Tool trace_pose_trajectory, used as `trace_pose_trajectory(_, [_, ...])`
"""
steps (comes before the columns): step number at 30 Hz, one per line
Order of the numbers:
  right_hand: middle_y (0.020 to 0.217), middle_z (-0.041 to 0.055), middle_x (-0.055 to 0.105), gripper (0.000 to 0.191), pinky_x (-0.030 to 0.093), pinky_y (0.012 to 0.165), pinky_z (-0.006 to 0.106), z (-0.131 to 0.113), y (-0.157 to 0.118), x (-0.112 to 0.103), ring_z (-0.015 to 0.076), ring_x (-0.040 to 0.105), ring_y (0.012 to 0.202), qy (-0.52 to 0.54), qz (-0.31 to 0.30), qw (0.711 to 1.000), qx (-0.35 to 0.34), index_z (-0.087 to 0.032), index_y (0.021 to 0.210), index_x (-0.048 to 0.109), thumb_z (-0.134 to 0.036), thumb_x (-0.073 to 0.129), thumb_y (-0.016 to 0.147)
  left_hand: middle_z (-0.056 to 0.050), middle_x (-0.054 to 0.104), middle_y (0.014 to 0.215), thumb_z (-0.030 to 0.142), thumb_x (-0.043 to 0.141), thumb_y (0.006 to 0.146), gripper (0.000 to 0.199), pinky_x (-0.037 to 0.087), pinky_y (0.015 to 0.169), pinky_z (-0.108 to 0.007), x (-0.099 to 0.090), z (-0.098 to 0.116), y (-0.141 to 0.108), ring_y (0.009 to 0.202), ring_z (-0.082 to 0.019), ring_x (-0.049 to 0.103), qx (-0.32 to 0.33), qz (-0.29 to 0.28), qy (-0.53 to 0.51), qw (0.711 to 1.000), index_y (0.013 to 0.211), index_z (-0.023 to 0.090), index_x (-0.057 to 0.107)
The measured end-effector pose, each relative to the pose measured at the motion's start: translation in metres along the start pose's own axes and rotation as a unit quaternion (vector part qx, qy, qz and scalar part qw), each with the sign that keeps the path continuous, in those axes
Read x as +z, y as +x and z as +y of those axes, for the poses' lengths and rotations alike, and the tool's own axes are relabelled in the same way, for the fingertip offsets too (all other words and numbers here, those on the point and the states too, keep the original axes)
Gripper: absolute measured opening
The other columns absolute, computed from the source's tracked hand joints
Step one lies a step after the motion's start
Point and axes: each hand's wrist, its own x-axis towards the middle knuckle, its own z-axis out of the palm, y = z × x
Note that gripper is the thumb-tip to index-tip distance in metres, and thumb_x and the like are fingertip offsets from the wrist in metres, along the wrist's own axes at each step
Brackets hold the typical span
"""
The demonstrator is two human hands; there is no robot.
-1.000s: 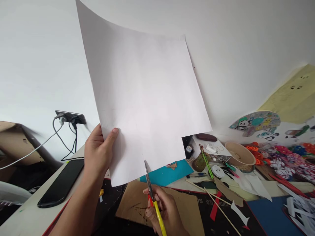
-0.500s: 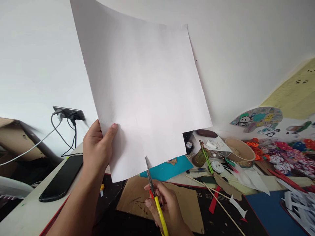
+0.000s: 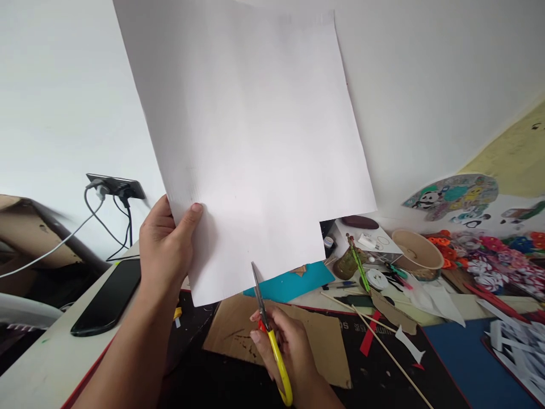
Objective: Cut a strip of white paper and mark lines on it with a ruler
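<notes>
A large white sheet of paper (image 3: 264, 130) is held upright by my left hand (image 3: 168, 244), its thumb pressing the front near the lower left edge. The sheet has a rectangular notch at its lower right corner. My right hand (image 3: 285, 346) grips scissors (image 3: 279, 363) with yellow and red handles. Their blades point up and overlap the sheet's bottom edge; whether they are cutting into it I cannot tell. Below the sheet lie a piece of brown cardboard (image 3: 323, 341) and a blue sheet (image 3: 293, 282).
A black phone (image 3: 106, 298) lies at the left, below a power strip (image 3: 114, 186) with cables. To the right are wooden sticks (image 3: 392, 355), a round beige bowl (image 3: 417, 250), colourful paper flowers (image 3: 489, 261) and a pile of white paper strips (image 3: 517, 346). A dark mat (image 3: 383, 380) covers the desk.
The sheet, both hands and the scissors sit slightly higher in the picture, and the view has shifted a little. Both hands keep the same grips.
</notes>
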Motion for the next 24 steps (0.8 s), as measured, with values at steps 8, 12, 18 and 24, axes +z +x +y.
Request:
trace_pose_trajectory(8, [0.068,-0.0029,0.051,0.044,0.042,0.052,0.023,-0.019,0.0,-0.001,0.0113,0.042,0.056,-0.012,0.004,1.0,0.004,-0.019,0.105,0.076,-0.062,0.074,0.096,-0.005,0.081,0.124,0.038,0.086,0.091,0.03,0.059,0.077,-0.027,0.002,0.0,-0.001,0.093,-0.018,0.073,0.006,0.0,-0.001,1.0,0.118,0.026,0.081])
trace_pose_trajectory(12, [0.067,-0.0045,0.047,0.054,0.033,0.043,0.02,-0.014,-0.001,-0.003,0.0096,0.04,0.051,0.038,-0.017,0.999,0.004,-0.018,0.113,0.077,-0.069,0.073,0.095,-0.004,0.082,0.121,0.039,0.085,0.092,0.031,0.059,0.076,-0.028,0.002,0.001,-0.001,0.092,-0.018,0.074,0.007,0.002,0.004,1.0,0.12,0.027,0.08])
trace_pose_trajectory(18, [0.076,0.0,0.062,0.062,0.042,0.043,0.02,-0.011,-0.004,-0.007,0.0086,0.05,0.049,0.092,-0.06,0.994,0.014,-0.016,0.123,0.077,-0.07,0.078,0.093,-0.005,0.082,0.118,0.038,0.086,0.09,0.031,0.059,0.075,-0.027,0.002,0.001,-0.001,0.089,-0.017,0.073,0.02,0.01,0.006,1.0,0.118,0.024,0.08])
trace_pose_trajectory(24, [0.082,0.0066,0.077,0.07,0.06,0.066,0.029,-0.011,-0.004,-0.008,0.0189,0.073,0.067,0.122,-0.076,0.99,0.007,-0.015,0.124,0.076,-0.073,0.084,0.086,-0.005,0.082,0.116,0.038,0.087,0.09,0.03,0.06,0.076,-0.027,0.004,0.003,-0.002,0.089,-0.017,0.073,0.022,0.006,0.008,1.0,0.117,0.025,0.081])
